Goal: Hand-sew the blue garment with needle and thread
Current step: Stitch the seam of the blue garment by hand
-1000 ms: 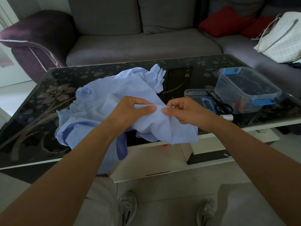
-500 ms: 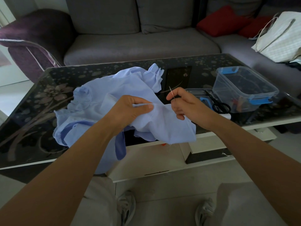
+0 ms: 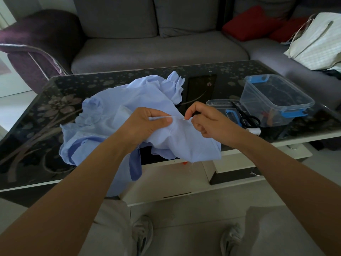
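A crumpled light blue garment lies on the dark glass table and hangs over its front edge. My left hand pinches a raised fold of the cloth between thumb and fingers. Just to its right, my right hand has its thumb and forefinger closed at the fold's edge, where a thin needle is barely visible. The thread is too fine to make out.
A clear plastic box with blue clips stands on the table's right side. Beside it are its lid, black scissors and a small white spool. A grey sofa is behind the table.
My right hand had lifted the needle up and away from the cloth. It has now come back down to the fold beside my left thumb. My left hand kept its pinch.
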